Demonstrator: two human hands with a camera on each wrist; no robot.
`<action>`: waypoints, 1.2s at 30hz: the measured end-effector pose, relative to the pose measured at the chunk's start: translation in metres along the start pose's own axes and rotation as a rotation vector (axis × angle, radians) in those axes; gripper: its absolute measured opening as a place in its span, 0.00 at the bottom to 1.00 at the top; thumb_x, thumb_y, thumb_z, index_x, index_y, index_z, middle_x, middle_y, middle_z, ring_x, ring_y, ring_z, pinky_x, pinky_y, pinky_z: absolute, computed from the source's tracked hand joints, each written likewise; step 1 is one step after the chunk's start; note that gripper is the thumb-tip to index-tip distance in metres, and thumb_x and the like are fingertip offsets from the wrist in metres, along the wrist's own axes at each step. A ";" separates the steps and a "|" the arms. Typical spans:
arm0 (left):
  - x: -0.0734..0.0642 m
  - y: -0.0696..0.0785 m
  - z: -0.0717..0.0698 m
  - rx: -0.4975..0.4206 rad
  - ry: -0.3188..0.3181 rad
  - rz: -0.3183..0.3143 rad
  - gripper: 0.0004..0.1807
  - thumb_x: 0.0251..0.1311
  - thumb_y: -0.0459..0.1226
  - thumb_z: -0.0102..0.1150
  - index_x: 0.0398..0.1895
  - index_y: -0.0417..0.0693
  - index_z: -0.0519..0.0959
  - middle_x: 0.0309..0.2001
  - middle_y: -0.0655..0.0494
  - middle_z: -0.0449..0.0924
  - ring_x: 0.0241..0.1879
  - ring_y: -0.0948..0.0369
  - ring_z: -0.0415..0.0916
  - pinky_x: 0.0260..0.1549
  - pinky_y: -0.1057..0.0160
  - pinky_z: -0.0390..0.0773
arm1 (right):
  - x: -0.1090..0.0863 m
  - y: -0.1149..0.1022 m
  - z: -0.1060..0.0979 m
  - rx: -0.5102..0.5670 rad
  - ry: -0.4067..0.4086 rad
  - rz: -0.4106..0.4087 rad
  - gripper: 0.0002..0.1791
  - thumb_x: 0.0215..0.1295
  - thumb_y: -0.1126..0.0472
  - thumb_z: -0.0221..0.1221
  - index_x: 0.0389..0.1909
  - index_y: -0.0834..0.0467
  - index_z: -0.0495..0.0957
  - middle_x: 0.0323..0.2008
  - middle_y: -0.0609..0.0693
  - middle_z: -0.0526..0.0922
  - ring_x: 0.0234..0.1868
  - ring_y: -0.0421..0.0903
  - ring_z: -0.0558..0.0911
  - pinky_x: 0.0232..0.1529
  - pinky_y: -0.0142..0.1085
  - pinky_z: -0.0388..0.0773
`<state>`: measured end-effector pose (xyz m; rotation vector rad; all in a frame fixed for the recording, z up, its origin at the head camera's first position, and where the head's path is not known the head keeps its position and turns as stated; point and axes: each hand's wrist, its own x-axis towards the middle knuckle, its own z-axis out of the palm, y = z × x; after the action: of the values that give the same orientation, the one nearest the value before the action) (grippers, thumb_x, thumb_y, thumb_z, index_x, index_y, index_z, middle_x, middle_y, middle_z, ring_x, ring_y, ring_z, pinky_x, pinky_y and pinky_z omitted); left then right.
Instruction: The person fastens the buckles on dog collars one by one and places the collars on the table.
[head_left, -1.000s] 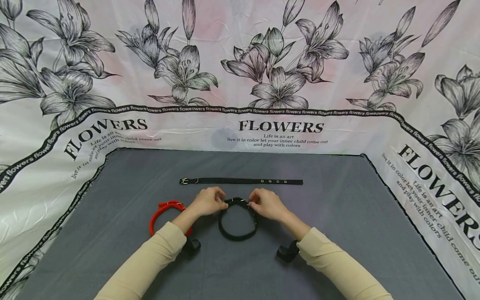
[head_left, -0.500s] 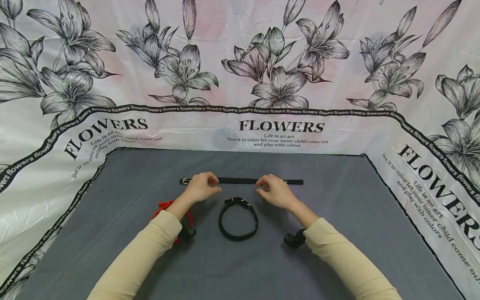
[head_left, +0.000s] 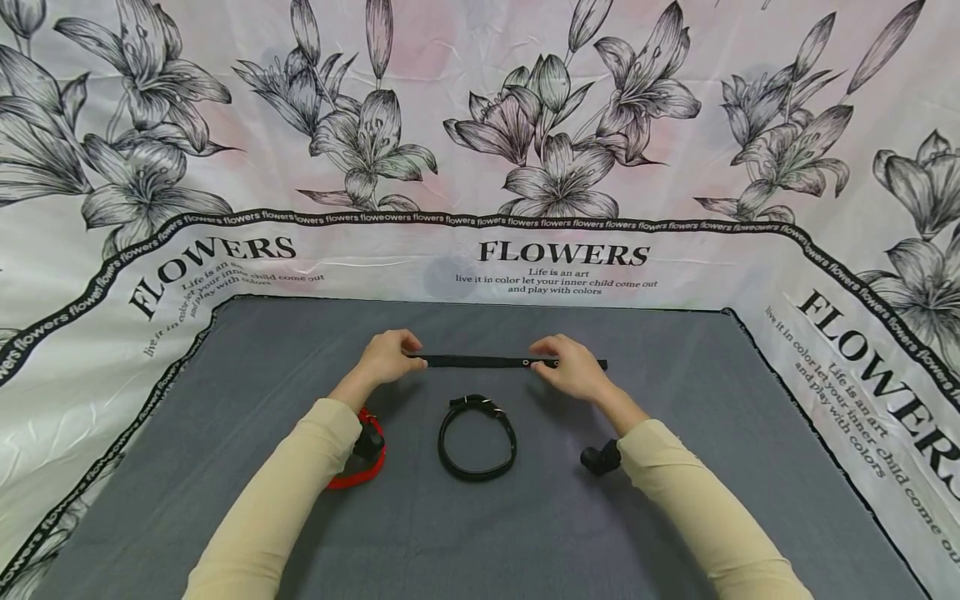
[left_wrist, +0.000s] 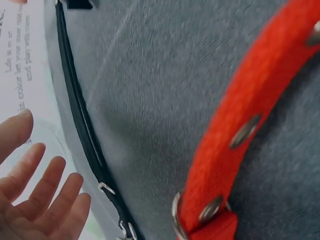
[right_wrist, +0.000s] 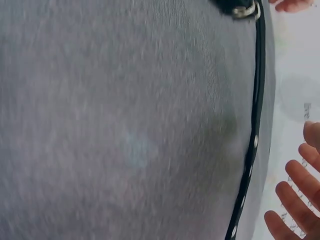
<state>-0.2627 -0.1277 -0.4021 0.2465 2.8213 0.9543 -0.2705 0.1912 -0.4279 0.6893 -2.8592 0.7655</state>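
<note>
A black collar [head_left: 476, 362] lies straight across the far part of the grey cloth, its buckle [left_wrist: 125, 231] at the left end and metal-ringed holes [right_wrist: 256, 141] toward the right. My left hand [head_left: 386, 357] hovers over the buckle end and hides it in the head view. Over the holed end is my right hand [head_left: 573, 368]. Both wrist views show fingers spread and apart from the strap, holding nothing. Nearer to me, a second black collar [head_left: 480, 476] rests buckled into a ring. A red collar [head_left: 360, 481] with metal studs, also curved round, is partly hidden under my left forearm.
Grey cloth [head_left: 487, 550] covers the table. Behind it rises a white flower-printed sheet [head_left: 420, 275], which also runs down both sides. A black wrist camera hangs at my left wrist [head_left: 367, 440] and another at my right [head_left: 600, 458].
Both hands have let go of the ring-shaped black collar, moved away from me and spread apart to the two ends of the straight one. The collars have stayed in place.
</note>
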 end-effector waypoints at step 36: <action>0.026 -0.005 -0.002 0.314 -0.129 -0.151 0.21 0.49 0.38 0.68 0.48 0.44 0.77 0.51 0.46 0.75 0.50 0.49 0.72 0.46 0.49 0.73 | -0.002 0.044 -0.009 -0.231 -0.104 0.105 0.14 0.56 0.58 0.62 0.42 0.59 0.78 0.38 0.57 0.75 0.41 0.56 0.75 0.42 0.50 0.71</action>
<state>-0.2884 -0.1273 -0.4057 0.1229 2.8099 0.4459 -0.2887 0.2301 -0.4401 0.5675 -3.0320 0.4102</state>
